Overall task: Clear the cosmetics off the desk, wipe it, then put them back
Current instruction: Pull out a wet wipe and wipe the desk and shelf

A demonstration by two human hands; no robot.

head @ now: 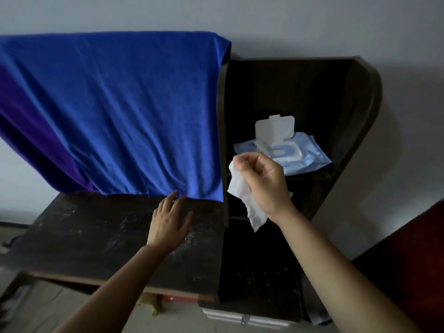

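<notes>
Fingers [242, 162] of right hand [266, 181] pinch wet wipe [242, 191]; left hand [169, 222] flat on desk [84, 236].

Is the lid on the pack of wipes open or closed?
Open. The white flip lid on the wipes pack stands up, showing the opening beneath.

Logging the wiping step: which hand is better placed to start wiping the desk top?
Right. The right hand pinches the wet wipe beside the dusty desk top; the left hand is open over it, holding nothing.
</notes>
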